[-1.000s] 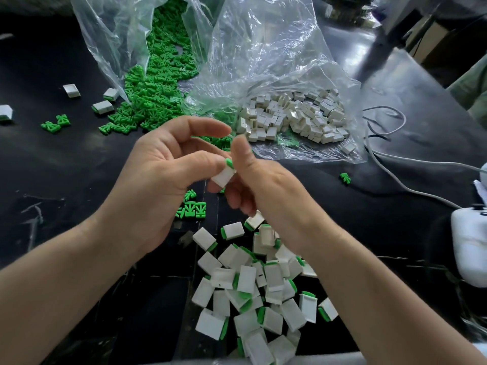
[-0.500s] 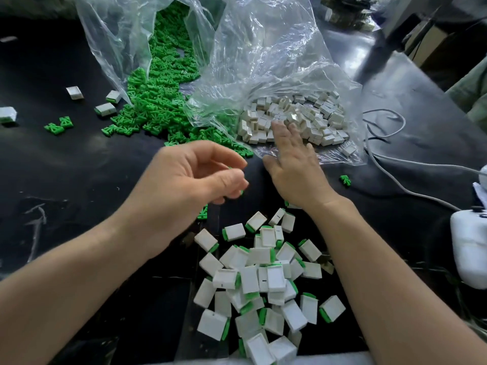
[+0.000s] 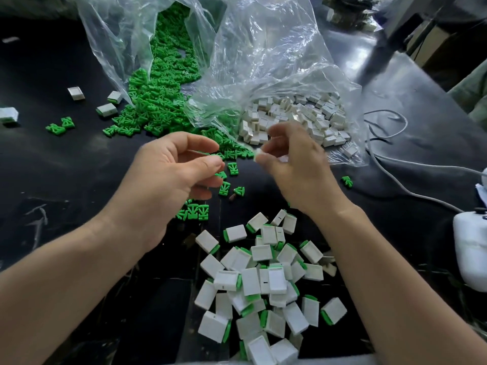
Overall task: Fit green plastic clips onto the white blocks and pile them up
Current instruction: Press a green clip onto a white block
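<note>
Nearest us, by the counter's (image 3: 66, 167) near edge, the pile (image 3: 263, 280) of finished pieces is lying loose, white with green showing at the ends. It is looking a little fuller, since the piece we were pressing together a second ago is no longer in our fingers.

Just beyond it we are holding both hands above the counter. Our right hand (image 3: 300, 167), which was lying flat in the far bag half a second ago, is now back and pinching a fresh block (image 3: 259, 154) at its fingertips, blurred with motion. Our left hand (image 3: 168, 180) is curling thumb and forefinger toward each other. A sliver of green is showing between them, but we cannot tell whether it is a held clip or one lying behind.

A few loose clips (image 3: 197, 212) are lying under the left hand.

Toward the far edge, the clip bag (image 3: 110, 43) is spilling green on the left, and the block bag (image 3: 276, 61) is sitting open on the right.

So we are judging that a new round is starting: block fetched, fitting still to come.
</note>
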`<act>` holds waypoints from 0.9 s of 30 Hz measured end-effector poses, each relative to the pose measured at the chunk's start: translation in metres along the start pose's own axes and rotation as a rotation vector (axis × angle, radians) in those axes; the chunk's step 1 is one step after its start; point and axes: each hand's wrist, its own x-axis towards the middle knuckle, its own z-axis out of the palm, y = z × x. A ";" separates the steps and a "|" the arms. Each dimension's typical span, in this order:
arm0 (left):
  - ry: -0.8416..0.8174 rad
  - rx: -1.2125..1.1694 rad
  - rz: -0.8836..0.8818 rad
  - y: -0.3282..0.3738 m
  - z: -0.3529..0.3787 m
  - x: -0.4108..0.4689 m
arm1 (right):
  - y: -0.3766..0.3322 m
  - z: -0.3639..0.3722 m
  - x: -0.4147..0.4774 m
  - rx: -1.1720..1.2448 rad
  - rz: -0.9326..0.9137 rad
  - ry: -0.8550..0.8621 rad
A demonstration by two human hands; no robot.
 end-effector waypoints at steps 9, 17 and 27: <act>0.091 -0.067 -0.031 0.002 -0.002 0.002 | -0.025 0.010 -0.013 0.240 -0.071 -0.188; 0.017 -0.020 0.025 0.000 -0.001 0.000 | -0.009 0.020 -0.006 -0.329 -0.176 -0.297; 0.030 -0.018 0.040 0.001 0.000 -0.001 | -0.012 0.013 -0.007 -0.290 -0.086 -0.312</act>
